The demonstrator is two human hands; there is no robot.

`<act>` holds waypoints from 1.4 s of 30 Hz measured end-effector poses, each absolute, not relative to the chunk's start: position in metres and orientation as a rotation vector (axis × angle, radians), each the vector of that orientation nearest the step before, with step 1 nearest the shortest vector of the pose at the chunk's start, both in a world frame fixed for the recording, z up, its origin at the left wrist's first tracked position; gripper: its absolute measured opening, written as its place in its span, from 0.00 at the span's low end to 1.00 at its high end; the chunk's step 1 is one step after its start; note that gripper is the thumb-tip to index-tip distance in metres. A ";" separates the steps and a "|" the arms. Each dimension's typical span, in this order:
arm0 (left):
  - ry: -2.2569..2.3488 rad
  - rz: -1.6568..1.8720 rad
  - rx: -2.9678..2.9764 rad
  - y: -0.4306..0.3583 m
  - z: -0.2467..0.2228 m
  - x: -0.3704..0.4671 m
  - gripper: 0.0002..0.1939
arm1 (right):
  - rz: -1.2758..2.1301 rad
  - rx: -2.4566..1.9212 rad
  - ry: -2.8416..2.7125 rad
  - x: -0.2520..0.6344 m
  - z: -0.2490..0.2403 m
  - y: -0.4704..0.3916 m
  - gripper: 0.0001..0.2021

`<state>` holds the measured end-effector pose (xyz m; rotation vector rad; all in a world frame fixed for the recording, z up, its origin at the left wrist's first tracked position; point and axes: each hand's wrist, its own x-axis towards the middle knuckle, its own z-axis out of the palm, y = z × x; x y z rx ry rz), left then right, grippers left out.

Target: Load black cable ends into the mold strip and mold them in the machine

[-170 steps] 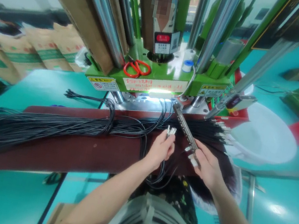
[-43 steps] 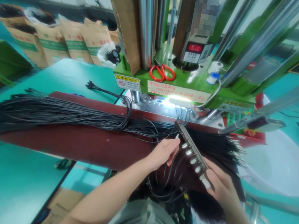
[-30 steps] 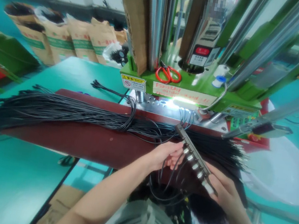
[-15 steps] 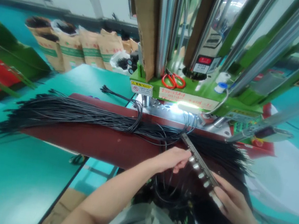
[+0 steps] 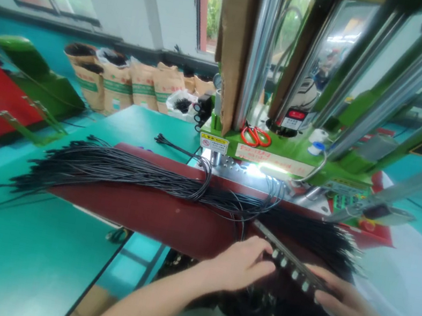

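Observation:
A narrow metal bar [image 5: 290, 263] with several pale connector pieces along its near edge is tilted down to the right, between my hands. My right hand [image 5: 337, 295] grips its lower right end between thumb and fingers. Near its upper left part, my left hand [image 5: 247, 262] has bent fingers against the bar; whether they pinch a small piece is hidden. Behind the bar, a long bundle of black cables [image 5: 143, 170] lies across a dark red board [image 5: 167, 218], with pale tips at the right end.
A green press machine [image 5: 234, 143] with metal columns stands behind the board, with red-handled scissors [image 5: 255, 136] and a blue-and-white spool [image 5: 316, 148] on it. Paper sacks [image 5: 144, 86] stand along the wall. A white round tub [image 5: 408, 291] is at the right.
The view has shifted, so the machine and board appear lower and farther right. The cable loop that hung beside my left hand no longer shows. My left hand's thumb is now extended along the bar.

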<state>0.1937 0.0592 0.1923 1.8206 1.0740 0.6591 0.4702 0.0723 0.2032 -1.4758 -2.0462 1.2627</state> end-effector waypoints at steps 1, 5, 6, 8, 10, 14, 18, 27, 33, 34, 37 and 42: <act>1.087 0.672 1.810 0.058 0.192 0.192 0.17 | 1.341 -1.442 -2.090 0.468 0.205 0.078 0.21; 1.163 0.723 1.741 0.056 0.188 0.192 0.17 | 1.348 -1.500 -2.188 0.460 0.209 0.103 0.16; 1.179 0.736 1.727 0.056 0.187 0.192 0.18 | 1.315 -1.541 -2.234 0.458 0.209 0.108 0.15; 1.207 0.779 1.712 0.059 0.185 0.192 0.17 | 1.179 -1.580 -2.361 0.456 0.207 0.118 0.14; 1.218 0.831 1.718 0.064 0.184 0.189 0.14 | 0.918 -1.547 -2.478 0.455 0.204 0.124 0.13; 1.192 0.950 1.756 0.079 0.186 0.176 0.09 | 0.392 -1.468 -2.613 0.453 0.200 0.125 0.13; 1.304 1.062 1.824 0.102 0.191 0.160 0.06 | 0.367 -1.484 -2.657 0.448 0.206 0.123 0.10; 1.730 0.651 2.329 0.166 0.181 0.154 0.09 | 0.190 -1.508 -2.215 0.447 0.176 0.169 0.15; 1.772 0.539 2.437 0.167 0.171 0.157 0.14 | 0.215 -1.513 -2.194 0.453 0.152 0.184 0.15; 1.773 0.550 2.434 0.165 0.170 0.157 0.14 | 0.212 -1.505 -2.191 0.453 0.153 0.182 0.15; 1.766 0.570 2.434 0.164 0.169 0.156 0.14 | 0.243 -1.523 -2.215 0.452 0.162 0.180 0.16; 1.754 0.579 2.436 0.164 0.169 0.155 0.13 | 0.438 -1.496 -2.319 0.444 0.194 0.191 0.17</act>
